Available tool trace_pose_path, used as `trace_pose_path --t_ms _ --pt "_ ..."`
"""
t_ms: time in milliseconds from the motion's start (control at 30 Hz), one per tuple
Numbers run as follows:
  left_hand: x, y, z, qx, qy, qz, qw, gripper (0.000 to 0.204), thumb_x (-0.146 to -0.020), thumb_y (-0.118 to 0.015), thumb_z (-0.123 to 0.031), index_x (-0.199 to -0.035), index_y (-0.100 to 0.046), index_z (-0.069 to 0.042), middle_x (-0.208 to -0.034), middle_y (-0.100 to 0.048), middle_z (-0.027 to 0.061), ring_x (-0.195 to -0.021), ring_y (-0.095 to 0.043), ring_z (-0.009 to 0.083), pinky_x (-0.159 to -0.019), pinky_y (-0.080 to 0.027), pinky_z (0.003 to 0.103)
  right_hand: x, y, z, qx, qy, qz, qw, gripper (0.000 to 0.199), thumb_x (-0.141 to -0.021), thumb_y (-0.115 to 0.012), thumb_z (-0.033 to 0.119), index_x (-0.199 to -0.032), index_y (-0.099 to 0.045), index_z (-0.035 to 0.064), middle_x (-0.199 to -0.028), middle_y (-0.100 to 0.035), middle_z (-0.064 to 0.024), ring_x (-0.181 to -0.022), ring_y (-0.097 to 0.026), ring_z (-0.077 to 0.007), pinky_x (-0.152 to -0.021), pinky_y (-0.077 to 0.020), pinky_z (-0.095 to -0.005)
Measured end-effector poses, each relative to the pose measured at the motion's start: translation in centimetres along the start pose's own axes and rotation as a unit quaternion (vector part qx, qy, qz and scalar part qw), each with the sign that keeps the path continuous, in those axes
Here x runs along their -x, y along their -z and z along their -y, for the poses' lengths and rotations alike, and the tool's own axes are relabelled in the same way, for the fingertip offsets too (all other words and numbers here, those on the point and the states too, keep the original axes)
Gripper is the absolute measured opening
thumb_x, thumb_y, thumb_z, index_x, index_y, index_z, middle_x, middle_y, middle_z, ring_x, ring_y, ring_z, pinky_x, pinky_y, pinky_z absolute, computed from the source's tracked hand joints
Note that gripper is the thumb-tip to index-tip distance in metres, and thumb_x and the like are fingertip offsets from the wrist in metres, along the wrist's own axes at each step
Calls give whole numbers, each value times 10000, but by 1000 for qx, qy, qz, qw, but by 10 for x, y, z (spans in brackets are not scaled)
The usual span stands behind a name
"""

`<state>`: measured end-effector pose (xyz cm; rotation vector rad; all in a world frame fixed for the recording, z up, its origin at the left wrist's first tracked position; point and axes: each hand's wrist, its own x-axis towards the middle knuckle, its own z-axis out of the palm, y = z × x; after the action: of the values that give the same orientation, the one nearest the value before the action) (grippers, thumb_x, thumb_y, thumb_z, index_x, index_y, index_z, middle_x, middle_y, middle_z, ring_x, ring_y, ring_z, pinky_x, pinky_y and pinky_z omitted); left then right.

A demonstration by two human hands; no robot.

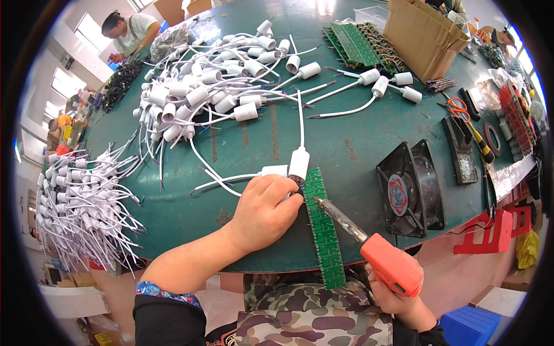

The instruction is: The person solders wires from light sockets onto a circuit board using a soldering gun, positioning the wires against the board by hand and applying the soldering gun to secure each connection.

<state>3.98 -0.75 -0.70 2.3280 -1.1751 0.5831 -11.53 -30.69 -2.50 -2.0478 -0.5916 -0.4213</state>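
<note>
My left hand (266, 210) is closed, its fingertips at the lower end of a white lamp socket (299, 164) with a white cable running away from me. Its fingers hide what exactly they pinch there. Just beyond the knuckles lies another white lamp socket (273, 170). A long green circuit board strip (324, 230) lies beside the fingertips and overhangs the near table edge. Wrapped round the red handle of a soldering iron (394, 266), my right hand (388, 294) is at the lower right. The iron's tip meets or hovers at the board's left part, close to my left fingertips.
A large heap of white lamp sockets with cables (202, 86) covers the far left, with another bundle (81, 202) at the left edge. To the right stands a black fan (411, 190). Beyond are a cardboard box (424, 40), stacked green boards (355, 46) and orange-handled scissors (457, 108).
</note>
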Motion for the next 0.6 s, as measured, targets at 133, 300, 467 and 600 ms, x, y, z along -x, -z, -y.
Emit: trace_pose_path --t_ms 133,300,467,600 --pt "-1 0 0 4 -2 1 1000 267 -691 -765 3 -937 -671 -39 -1031 -632 91 -921 -620 298 -785 -498 419 5 -1 -1 -21 -30 5 999 540 -721 -823 98 -1214 -643 -29 -1194 -691 -236 -853 -756 -328 -764 -618 -383" --pt "1 -1 2 14 -8 -2 1000 293 -703 -791 6 -966 -669 -31 -1054 -635 103 -941 -628 305 -808 -510 427 -3 -2 -3 -54 -14 -4 998 615 -756 -823 114 -1282 -576 -86 -1148 -721 -217 -805 -758 -287 -748 -613 -360" --pt "0 1 0 30 0 -1 1000 311 -722 -808 6 -999 -670 -22 -1073 -636 122 -968 -637 312 -838 -523 431 -4 -1 -3 -46 -12 -6 999 619 -785 -832 134 -1293 -562 -94 -1130 -730 -209 -790 -757 -275 -740 -611 -351" --pt "2 1 2 36 -7 1 999 298 -728 -801 8 -998 -676 -14 -1079 -633 133 -971 -637 321 -833 -527 429 -3 -4 -7 -47 -2 -16 999 614 -798 -842 160 -1285 -563 -90 -1133 -726 -218 -793 -757 -278 -742 -613 -353"
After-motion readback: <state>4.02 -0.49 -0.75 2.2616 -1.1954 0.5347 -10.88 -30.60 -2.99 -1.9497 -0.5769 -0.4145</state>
